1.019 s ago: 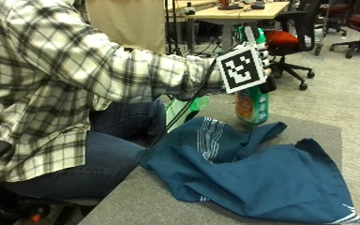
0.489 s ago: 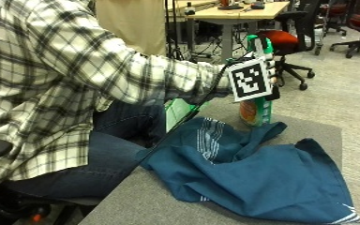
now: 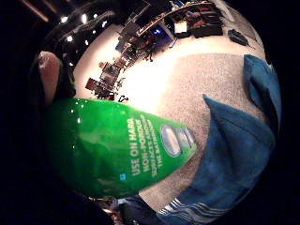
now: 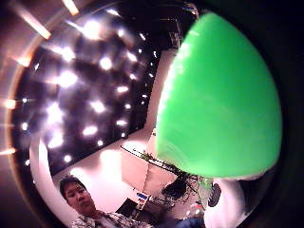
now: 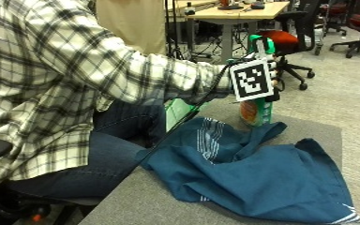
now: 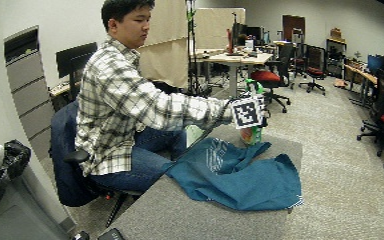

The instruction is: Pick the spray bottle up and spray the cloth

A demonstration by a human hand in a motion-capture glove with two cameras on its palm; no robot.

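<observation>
One person in a plaid shirt sits at a grey table, reaching out the gloved right hand. Its fingers are wrapped around the neck of one green spray bottle, which stands upright at the far edge of the table, its base hidden behind the cloth's folds, so contact with the table cannot be told. In the palm views, the bottle's green body fills much of the frame, with white label text. One dark blue cloth, with pale stripes near its edges, lies crumpled across the table, just beside the bottle. Behind is a carpeted office with one wooden desk and several rolling chairs, one with a red seat.
</observation>
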